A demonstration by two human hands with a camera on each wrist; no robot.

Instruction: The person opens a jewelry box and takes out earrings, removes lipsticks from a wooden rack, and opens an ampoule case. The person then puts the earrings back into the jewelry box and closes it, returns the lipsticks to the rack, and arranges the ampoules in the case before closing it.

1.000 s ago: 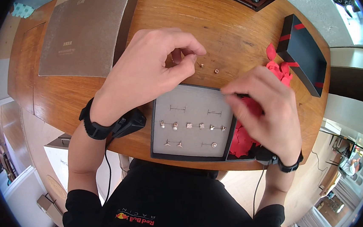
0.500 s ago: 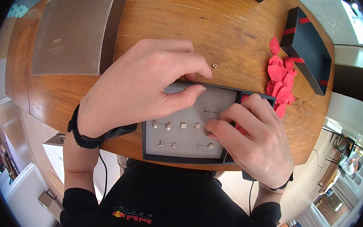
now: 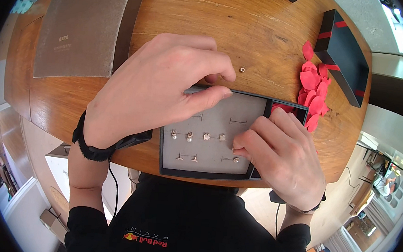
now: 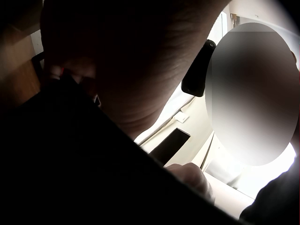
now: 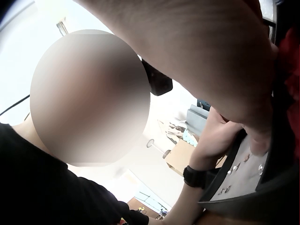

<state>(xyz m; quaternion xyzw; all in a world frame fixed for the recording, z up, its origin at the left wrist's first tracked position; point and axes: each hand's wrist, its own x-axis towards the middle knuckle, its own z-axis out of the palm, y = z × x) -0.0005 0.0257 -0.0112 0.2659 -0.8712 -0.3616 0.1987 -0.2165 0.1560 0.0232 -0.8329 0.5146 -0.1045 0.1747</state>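
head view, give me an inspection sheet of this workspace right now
surface: round wooden table, bare wood at the far side.
job's things: grey earring tray with pairs of studs; one loose stud on the wood.
clutter: red petals, black box, grey book.
grippers: left hand pinches the tray's far edge; right hand fingertips on the tray's right side.
cables: wire hanging from the left wrist camera.
surroundings: room floor and furniture, blurred.

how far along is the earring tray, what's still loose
Done: stud pairs sit in the middle and near rows of the grey earring tray. In hand: the left hand grips the tray's far edge, while the right hand fingers pinch at the middle row's right end. Left: both far-row slots look empty, and one loose stud lies on the wooden table.
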